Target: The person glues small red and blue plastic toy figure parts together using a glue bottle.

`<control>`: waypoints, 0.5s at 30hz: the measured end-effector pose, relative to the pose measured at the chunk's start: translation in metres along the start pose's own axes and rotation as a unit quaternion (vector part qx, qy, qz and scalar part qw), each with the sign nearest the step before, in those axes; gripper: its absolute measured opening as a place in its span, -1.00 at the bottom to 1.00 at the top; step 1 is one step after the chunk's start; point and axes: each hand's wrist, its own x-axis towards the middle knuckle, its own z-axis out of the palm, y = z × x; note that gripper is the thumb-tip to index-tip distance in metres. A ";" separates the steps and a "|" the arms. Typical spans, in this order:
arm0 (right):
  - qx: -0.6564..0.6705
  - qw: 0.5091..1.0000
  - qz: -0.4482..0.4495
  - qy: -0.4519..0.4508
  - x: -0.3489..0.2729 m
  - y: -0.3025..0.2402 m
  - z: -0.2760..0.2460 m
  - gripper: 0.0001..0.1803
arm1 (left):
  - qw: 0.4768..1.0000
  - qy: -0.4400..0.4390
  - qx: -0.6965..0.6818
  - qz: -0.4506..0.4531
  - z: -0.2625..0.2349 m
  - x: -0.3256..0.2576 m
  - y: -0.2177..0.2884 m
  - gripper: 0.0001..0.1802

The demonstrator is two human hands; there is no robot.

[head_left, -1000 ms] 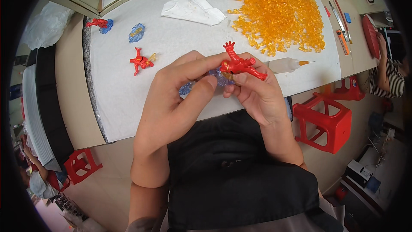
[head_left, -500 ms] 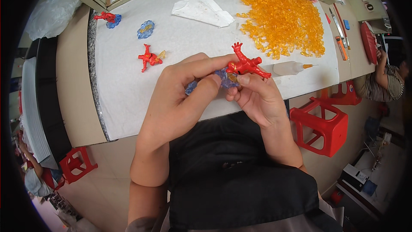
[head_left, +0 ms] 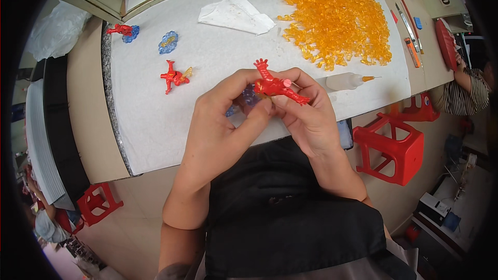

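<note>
Head view — both hands, left hand (head_left: 220,124) and right hand (head_left: 306,116), pinch a glossy red toy figure (head_left: 275,85), arm raised.

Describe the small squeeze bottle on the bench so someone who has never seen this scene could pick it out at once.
Start at the big heap of orange translucent plastic pieces at the far right of the white work table. Just below the heap's near edge, right of the right hand, lies the small cloudy squeeze bottle. It lies on its side, alone in having a thin orange nozzle pointing right.

Hands mostly hide the blue piece (head_left: 250,95).
</note>
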 end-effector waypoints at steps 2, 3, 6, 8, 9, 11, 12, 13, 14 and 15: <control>-0.084 0.996 -0.017 -0.005 0.000 0.001 -0.002 -0.83 | 1.000 0.000 -0.002 -0.003 0.002 -0.001 0.002 -0.75; -0.082 0.996 -0.019 -0.003 0.000 0.001 -0.001 -0.83 | 1.000 0.003 -0.004 -0.005 0.003 -0.001 0.002 -0.76; -0.087 0.996 -0.019 0.011 -0.002 -0.001 0.000 -0.83 | 0.999 0.033 0.006 0.010 0.007 -0.003 0.000 -0.78; -0.099 0.995 -0.022 0.002 -0.002 -0.002 0.000 -0.83 | 0.999 0.032 0.019 0.032 0.009 -0.003 0.000 -0.79; -0.097 0.995 -0.023 0.003 -0.002 -0.003 -0.001 -0.83 | 0.998 0.033 0.032 0.053 0.009 -0.003 0.000 -0.79; -0.094 0.995 -0.019 0.018 -0.004 -0.003 -0.001 -0.83 | 0.997 0.029 0.039 0.058 0.009 -0.003 0.002 -0.78; -0.093 0.995 -0.020 0.018 -0.004 -0.003 0.000 -0.83 | 0.997 0.025 0.045 0.064 0.009 -0.003 0.003 -0.78; -0.092 0.995 -0.021 0.017 -0.004 -0.003 0.000 -0.83 | 0.997 0.025 0.045 0.064 0.008 -0.004 0.003 -0.78; -0.090 0.996 -0.022 0.017 -0.004 -0.003 0.001 -0.83 | 0.996 0.026 0.049 0.066 0.008 -0.004 0.003 -0.78; -0.090 0.996 -0.022 0.016 -0.004 -0.004 0.001 -0.83 | 0.996 0.027 0.052 0.069 0.008 -0.004 0.003 -0.77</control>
